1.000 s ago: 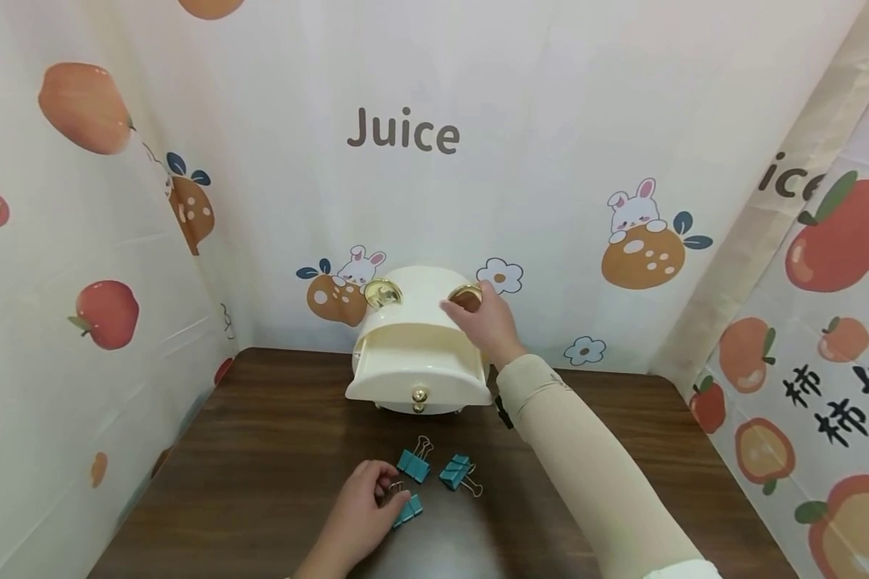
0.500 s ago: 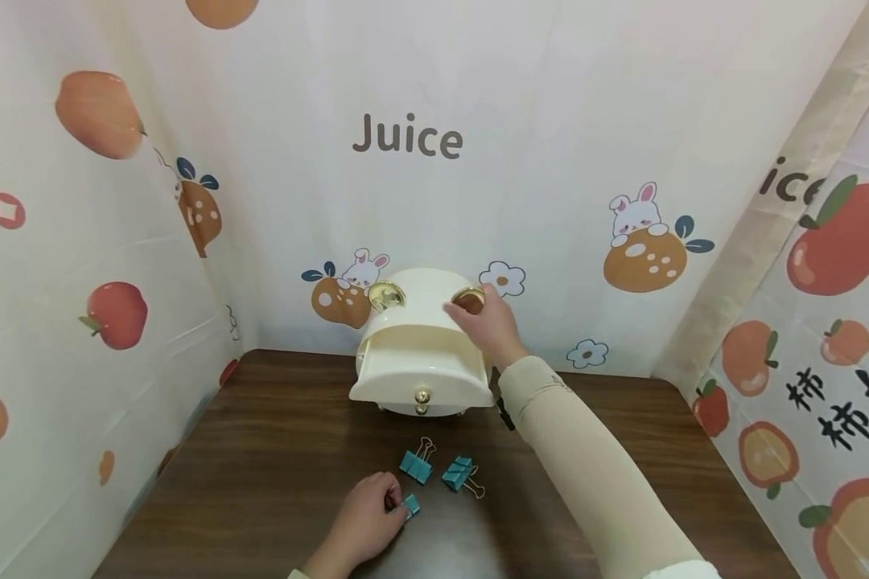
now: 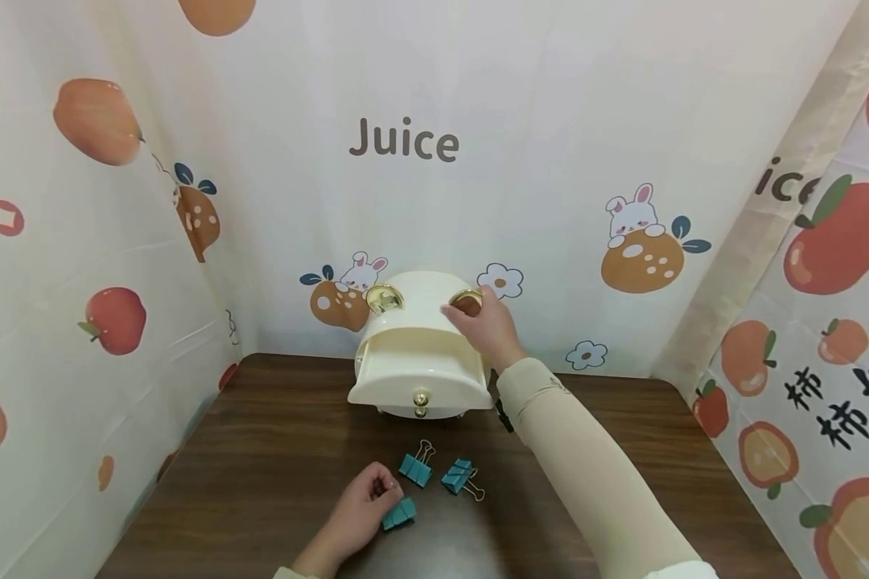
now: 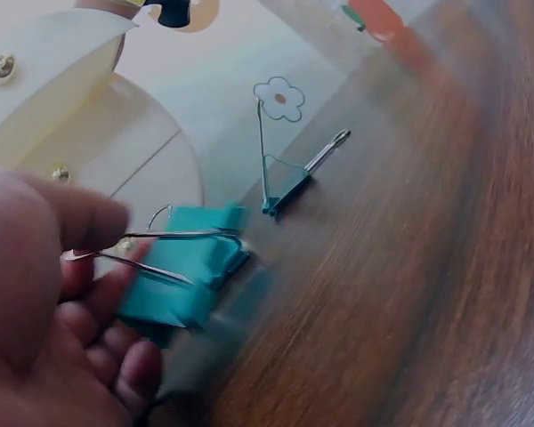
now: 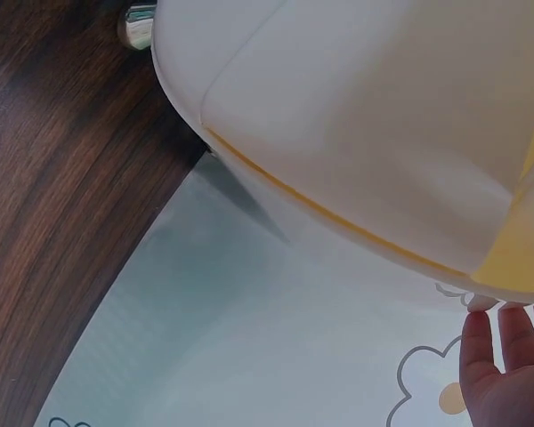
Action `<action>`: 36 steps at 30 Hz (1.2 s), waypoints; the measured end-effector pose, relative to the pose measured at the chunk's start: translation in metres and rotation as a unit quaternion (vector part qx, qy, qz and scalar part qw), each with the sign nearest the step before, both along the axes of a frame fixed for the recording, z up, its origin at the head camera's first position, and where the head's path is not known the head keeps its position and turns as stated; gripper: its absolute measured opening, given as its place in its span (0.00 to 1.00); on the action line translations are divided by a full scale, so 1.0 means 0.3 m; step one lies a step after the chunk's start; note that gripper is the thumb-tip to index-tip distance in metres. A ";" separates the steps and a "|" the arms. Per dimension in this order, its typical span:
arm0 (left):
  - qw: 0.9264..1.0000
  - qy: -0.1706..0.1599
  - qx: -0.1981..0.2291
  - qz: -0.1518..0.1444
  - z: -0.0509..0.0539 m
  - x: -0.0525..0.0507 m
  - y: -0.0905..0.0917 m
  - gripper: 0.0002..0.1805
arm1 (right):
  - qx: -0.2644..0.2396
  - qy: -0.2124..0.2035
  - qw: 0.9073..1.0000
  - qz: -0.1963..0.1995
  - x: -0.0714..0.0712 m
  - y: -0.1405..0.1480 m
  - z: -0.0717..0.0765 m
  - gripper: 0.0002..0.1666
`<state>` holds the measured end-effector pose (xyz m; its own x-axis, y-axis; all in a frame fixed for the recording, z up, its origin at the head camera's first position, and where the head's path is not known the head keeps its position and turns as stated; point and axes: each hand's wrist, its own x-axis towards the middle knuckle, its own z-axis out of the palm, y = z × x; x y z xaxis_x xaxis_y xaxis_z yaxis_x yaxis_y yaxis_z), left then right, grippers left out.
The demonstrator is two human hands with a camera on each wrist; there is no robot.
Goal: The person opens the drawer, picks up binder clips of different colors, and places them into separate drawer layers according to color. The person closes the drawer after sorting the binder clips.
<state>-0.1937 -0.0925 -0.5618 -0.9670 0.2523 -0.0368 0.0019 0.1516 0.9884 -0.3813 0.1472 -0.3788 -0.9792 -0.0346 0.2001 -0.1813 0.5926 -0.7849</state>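
My left hand pinches a teal binder clip by its wire handles, low over the table. In the left wrist view, thumb and fingers close on the handles, with the clip's body jutting out beyond them. Two more teal binder clips lie nearby, one just ahead of that hand and another to its right. Behind them stands a cream drawer box, its upper drawer pulled out. At the box's right gold-rimmed ear, my right hand grips, thumb in front; its fingertips reach behind the box's edge.
A dark wood table bears everything. A printed curtain hangs close behind the box and along both sides. The drawer juts toward the clips, with gold knobs at its front.
The left hand has taken the nearest binder clip by its handles, turned it and shifted it slightly to the left. The right hand stays on the box.
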 end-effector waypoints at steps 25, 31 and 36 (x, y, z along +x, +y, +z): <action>0.979 -0.027 0.184 0.088 0.058 0.018 0.023 0.07 | -0.012 -0.002 1.000 0.003 -0.001 -0.001 -0.008 0.43; 0.975 -0.044 0.205 0.070 0.067 0.018 0.020 0.03 | -0.010 -0.007 1.000 0.001 -0.002 0.001 -0.005 0.41; 0.969 -0.065 0.236 0.040 0.079 0.021 0.018 0.05 | -0.007 -0.007 1.000 -0.001 -0.005 0.002 -0.002 0.41</action>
